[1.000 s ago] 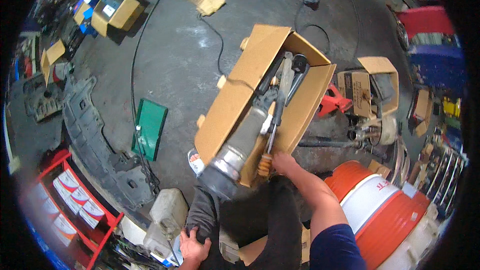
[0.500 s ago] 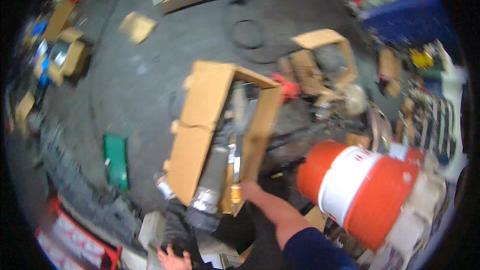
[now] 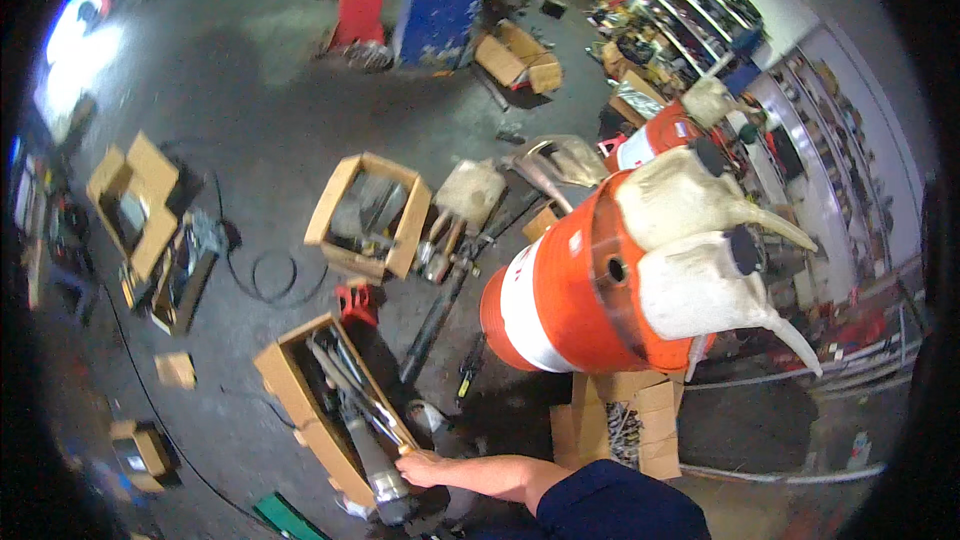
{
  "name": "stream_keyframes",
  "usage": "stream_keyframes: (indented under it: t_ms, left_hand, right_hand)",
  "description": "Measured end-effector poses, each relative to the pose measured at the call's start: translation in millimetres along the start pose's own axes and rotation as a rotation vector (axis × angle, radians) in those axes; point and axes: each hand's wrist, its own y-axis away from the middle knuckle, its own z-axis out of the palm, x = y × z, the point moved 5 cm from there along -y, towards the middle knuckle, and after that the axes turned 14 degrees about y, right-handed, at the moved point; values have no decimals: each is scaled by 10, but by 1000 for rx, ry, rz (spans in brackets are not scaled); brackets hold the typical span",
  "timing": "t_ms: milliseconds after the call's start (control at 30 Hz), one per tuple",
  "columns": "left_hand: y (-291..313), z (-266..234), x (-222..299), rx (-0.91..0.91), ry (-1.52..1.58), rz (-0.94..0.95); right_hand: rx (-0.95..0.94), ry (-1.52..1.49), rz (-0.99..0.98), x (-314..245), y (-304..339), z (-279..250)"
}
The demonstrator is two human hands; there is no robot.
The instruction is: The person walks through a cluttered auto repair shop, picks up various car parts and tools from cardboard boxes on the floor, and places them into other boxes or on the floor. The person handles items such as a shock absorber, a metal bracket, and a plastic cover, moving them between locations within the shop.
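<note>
The floor (image 3: pixel 230 335) is dimly lit, though washed out by white glare at upper left. Shadow is cast beside the orange-and-white drum (image 3: pixel 560 290). Shelving (image 3: pixel 800 130) is curved near the blackened rim; fine detail is softened.

Right hand (image 3: pixel 421 468): out at the arm's end, finger detail too small to read
Right forearm (image 3: pixel 495 476): bare, stretched leftward, nearly level across the view
Sleeve (image 3: pixel 622 505): dark navy, lower edge
</note>
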Motion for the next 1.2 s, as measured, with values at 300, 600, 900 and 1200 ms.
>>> stream_keyframes:
  t_ms: [300, 600, 900, 1200]
  left_hand:
    - [236, -238, 2252, -264, 335, 359]
    - [-358, -850, 2096, -268, 305, 443]
    - [-994, -1379, 1271, -292, -275, 1015]
    - [-1277, -3139, -783, 94, 858, -106]
  right_hand:
    - [53, 33, 427, 1489, 1736, -1465]
    - [101, -19, 654, 2278, 2462, -1151]
    - [155, -160, 742, 1232, 1892, -1291]
    - [229, 62, 468, -1006, 357, -2101]
